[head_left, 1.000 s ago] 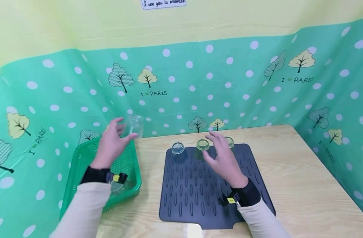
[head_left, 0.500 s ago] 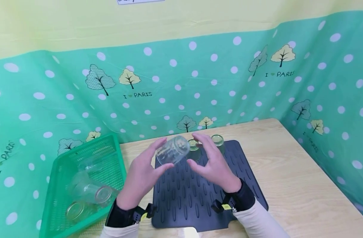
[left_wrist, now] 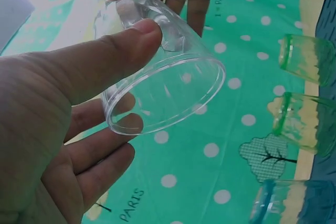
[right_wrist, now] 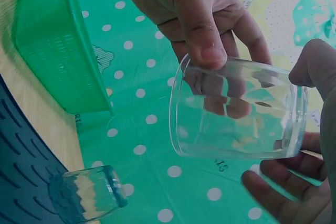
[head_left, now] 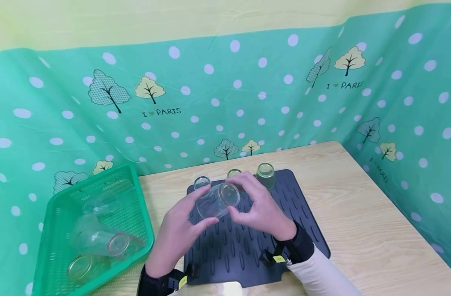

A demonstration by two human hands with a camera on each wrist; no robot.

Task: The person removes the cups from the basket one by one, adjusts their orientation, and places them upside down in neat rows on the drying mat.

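Note:
A clear plastic cup [head_left: 218, 200] lies on its side in the air above the dark ribbed mat [head_left: 247, 250]. My left hand [head_left: 200, 209] grips its open rim end, thumb on the wall [left_wrist: 131, 40]. My right hand [head_left: 241, 197] holds the base end, thumb against the cup's bottom [right_wrist: 315, 69]. In the right wrist view the cup [right_wrist: 236, 111] shows empty, with the left hand's fingers [right_wrist: 199, 30] over its rim. Three cups stand upside down along the mat's back edge: a bluish one [head_left: 202, 182] and two greenish ones [head_left: 233, 173] [head_left: 265, 174].
A green mesh basket [head_left: 132, 193] sits at the table's left with several clear cups [head_left: 99, 240] lying in it. A green dotted cloth screen [head_left: 247, 90] walls the back and right side. Bare wooden table [head_left: 366, 230] lies right of the mat.
My left hand carried the clear cup from above the basket rightward to over the mat. My right hand came in and took hold of its base end.

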